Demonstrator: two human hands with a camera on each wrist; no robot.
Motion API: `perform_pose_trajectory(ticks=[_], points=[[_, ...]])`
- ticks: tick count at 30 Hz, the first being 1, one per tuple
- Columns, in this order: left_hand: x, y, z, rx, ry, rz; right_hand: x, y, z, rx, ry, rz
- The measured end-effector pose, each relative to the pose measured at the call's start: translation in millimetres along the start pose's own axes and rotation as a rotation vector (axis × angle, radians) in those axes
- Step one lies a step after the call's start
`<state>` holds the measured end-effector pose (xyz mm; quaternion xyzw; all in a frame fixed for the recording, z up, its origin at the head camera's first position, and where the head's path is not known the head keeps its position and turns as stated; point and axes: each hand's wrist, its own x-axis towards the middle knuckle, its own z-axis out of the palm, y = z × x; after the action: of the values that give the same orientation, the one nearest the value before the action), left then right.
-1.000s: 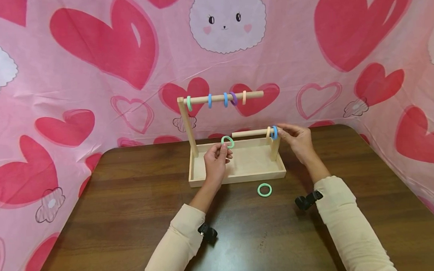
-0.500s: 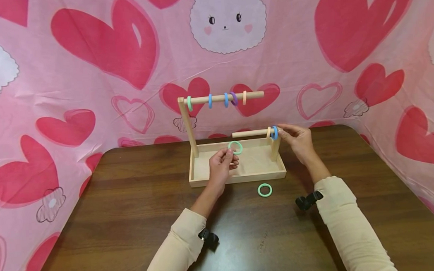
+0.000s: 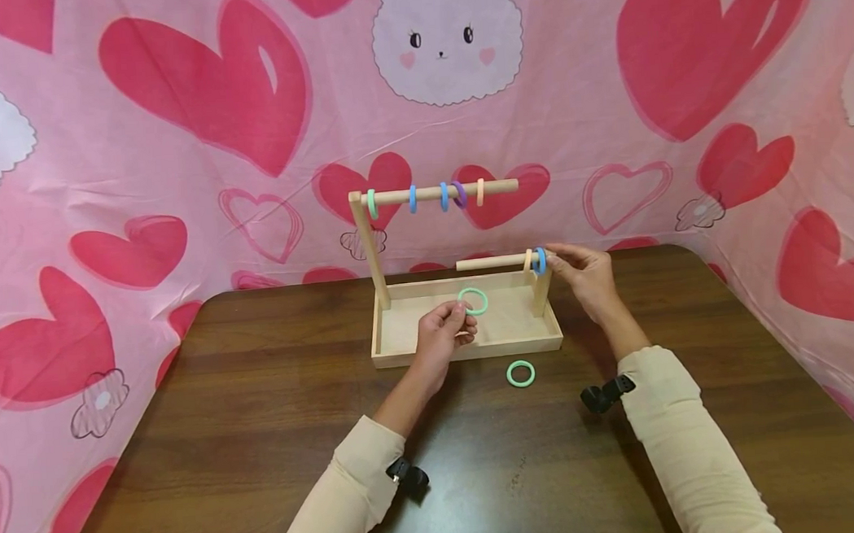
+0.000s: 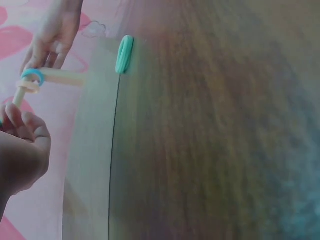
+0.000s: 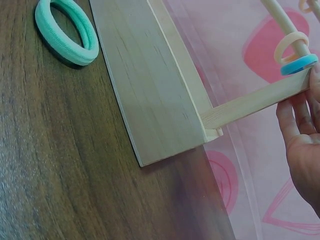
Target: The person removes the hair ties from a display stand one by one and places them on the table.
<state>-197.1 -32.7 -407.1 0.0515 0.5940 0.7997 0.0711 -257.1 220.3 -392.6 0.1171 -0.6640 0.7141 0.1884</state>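
My left hand (image 3: 440, 331) pinches a green hair tie (image 3: 485, 301) between thumb and fingers, over the tray base of a wooden rack (image 3: 469, 352) in the head view. At the rack's right end, my right hand (image 3: 589, 279) grips the top of the short post (image 5: 260, 97); its fingers lie behind the wood. Right beside those fingertips, a blue hair tie (image 3: 540, 260) and a peach one (image 3: 527, 260) encircle the lower bar (image 3: 489, 263). The left wrist view shows my left hand (image 4: 22, 150) at its edge, the held tie mostly hidden.
Another green hair tie (image 5: 67, 50) lies on the brown table (image 3: 276, 439) before the tray. On the upper bar (image 3: 393, 196) hang several ties: green (image 3: 373, 204), two blue, purple (image 3: 461, 193) and peach (image 3: 480, 191). A pink heart-patterned cloth (image 3: 561, 63) stands behind the table.
My left hand has moved down and to the right with the green hair tie, from left of the lower bar's free end to below it. My right hand stays at the post.
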Motion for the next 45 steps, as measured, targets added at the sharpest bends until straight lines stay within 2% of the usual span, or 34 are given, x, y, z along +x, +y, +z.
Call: perform_pose_trajectory(ticks=[4, 11, 19, 23, 31, 38, 45], points=[[-2.5, -1.8, -1.8, -0.001, -0.025, -0.027, -0.1, 0.2, 0.0, 0.009, -0.003, 0.003], [-4.9, -5.6, -6.0, -0.019, -0.067, -0.126, 0.9, 1.0, 0.2, -0.003, 0.003, 0.007], [-8.0, -7.5, -13.0, 0.056, -0.175, -0.237, 1.2, 0.3, 1.9, -0.018, 0.008, 0.002], [-9.0, -7.8, -15.4, 0.082, -0.209, -0.300, 1.7, 0.9, 2.2, -0.016, 0.005, 0.004], [-9.4, -11.6, -19.0, 0.134, -0.284, -0.375, 1.5, 0.8, -0.5, -0.009, 0.004, 0.004], [-11.3, -14.0, -19.3, 0.194, -0.298, -0.446, 1.3, 1.2, -0.5, 0.007, -0.001, 0.001], [-13.1, -16.6, -20.5, 0.223, -0.307, -0.475, 0.4, 0.3, -0.5, -0.004, 0.000, 0.004]])
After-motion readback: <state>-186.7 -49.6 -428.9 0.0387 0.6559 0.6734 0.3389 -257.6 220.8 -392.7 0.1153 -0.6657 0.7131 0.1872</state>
